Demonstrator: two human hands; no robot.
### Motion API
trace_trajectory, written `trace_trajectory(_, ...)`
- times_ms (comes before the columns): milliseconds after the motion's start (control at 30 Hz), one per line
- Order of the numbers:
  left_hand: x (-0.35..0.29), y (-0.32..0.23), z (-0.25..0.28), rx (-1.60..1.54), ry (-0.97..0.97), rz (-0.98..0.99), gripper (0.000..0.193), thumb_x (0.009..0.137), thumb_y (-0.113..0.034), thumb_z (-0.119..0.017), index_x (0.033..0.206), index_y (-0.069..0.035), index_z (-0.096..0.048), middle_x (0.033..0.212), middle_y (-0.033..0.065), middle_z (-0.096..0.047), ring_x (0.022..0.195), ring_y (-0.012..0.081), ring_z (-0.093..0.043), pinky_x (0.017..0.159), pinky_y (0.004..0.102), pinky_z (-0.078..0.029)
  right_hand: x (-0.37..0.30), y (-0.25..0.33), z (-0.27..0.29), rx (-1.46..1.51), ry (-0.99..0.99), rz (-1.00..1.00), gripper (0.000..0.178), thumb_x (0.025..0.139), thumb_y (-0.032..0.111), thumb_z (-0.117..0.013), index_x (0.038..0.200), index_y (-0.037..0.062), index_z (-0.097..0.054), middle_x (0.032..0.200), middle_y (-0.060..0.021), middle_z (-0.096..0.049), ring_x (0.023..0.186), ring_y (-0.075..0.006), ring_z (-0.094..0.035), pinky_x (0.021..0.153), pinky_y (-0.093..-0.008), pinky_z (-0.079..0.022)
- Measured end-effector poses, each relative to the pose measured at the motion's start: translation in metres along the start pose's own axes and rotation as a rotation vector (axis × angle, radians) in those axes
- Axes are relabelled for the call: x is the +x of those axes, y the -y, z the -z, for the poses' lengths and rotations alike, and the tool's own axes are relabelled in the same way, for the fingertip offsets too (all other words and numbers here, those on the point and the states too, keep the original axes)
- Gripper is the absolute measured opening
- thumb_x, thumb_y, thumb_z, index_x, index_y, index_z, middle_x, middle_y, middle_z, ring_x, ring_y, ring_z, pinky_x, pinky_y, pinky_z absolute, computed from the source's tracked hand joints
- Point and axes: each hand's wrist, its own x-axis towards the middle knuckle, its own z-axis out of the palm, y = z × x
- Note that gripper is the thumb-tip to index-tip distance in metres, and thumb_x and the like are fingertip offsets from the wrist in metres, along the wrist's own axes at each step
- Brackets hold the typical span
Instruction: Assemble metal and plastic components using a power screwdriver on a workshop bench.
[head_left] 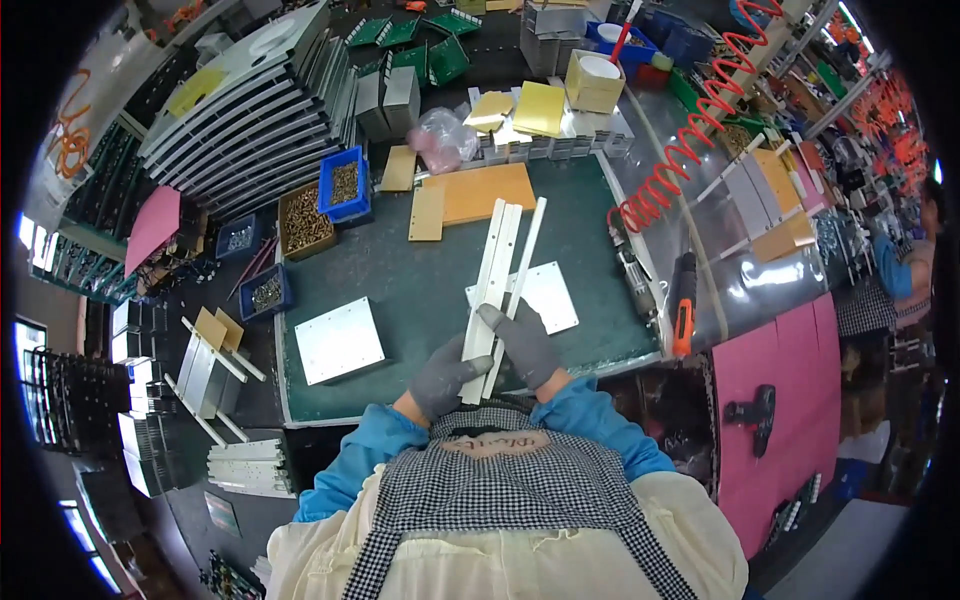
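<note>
Both my hands wear grey gloves and hold long white strips with small holes, raised in front of my apron over the green bench. My left hand [443, 378] is closed round the lower part of the bundle of white strips [492, 270]. My right hand [527, 345] grips them a little higher, its thumb lying across; one white strip [528, 250] splays away to the right. Behind my right hand lies a white metal plate [549, 299], partly hidden. Another white metal plate [338, 340] with holes near its edges lies to the left.
Wooden boards [480, 198] lie at the bench's far side. Blue bins of screws [345, 185] stand far left beside a box of brass-coloured fasteners [306, 220]. At right are a power screwdriver [634, 280], an orange-black tool [684, 305], a red coiled hose [690, 150] and a drill [760, 418] on pink sheeting.
</note>
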Motion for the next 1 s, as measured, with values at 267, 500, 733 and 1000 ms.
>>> trace_trajectory(267, 0.008, -0.008, -0.035, -0.088, -0.194, -0.189, 0.057, 0.088, -0.019, -0.069, 0.134, 0.002, -0.044, 0.103, 0.013, -0.065, 0.091, 0.0225, -0.066, 0.078, 0.0334, -0.056, 0.041, 0.01, 0.035, -0.333, 0.333, 0.075, 0.047, 0.099, 0.041, -0.054, 0.126, 0.0021, -0.056, 0.107, -0.0093, -0.067, 0.098, -0.0179, -0.063, 0.084, -0.032, -0.052)
trace_trajectory(500, -0.051, -0.034, 0.012, -0.235, -0.61, -0.537, 0.051, 0.085, -0.016, -0.065, 0.129, 0.003, -0.048, 0.102, 0.0144, -0.064, 0.086, 0.0223, -0.065, 0.074, 0.0325, -0.054, 0.163, 0.007, 0.013, 0.063, 0.343, -0.249, 0.036, 0.098, 0.032, -0.058, 0.123, 0.0059, -0.055, 0.112, -0.0102, -0.063, 0.098, -0.0222, -0.063, 0.085, -0.0373, -0.054)
trace_trajectory(733, -0.071, 0.002, 0.055, -0.4, -0.575, -0.463, 0.064, 0.086, -0.015, -0.071, 0.139, 0.002, -0.041, 0.125, 0.0137, -0.054, 0.104, 0.0206, -0.059, 0.085, 0.0353, -0.055, 0.224, -0.029, -0.035, 0.054, 0.162, -0.537, 0.046, 0.086, 0.029, -0.069, 0.125, 0.0097, -0.055, 0.119, -0.0087, -0.05, 0.117, -0.0301, -0.048, 0.097, -0.0522, -0.044)
trace_trajectory(1000, -0.072, 0.0, 0.106, -0.455, -0.481, -0.441, 0.061, 0.086, -0.015, -0.071, 0.137, 0.002, -0.042, 0.118, 0.0111, -0.056, 0.101, 0.0204, -0.061, 0.085, 0.0347, -0.055, 0.203, -0.028, -0.034, 0.039, 0.079, -0.302, 0.034, 0.09, 0.019, -0.066, 0.121, 0.0054, -0.064, 0.108, -0.0037, -0.063, 0.095, -0.0189, -0.058, 0.086, -0.0383, -0.05)
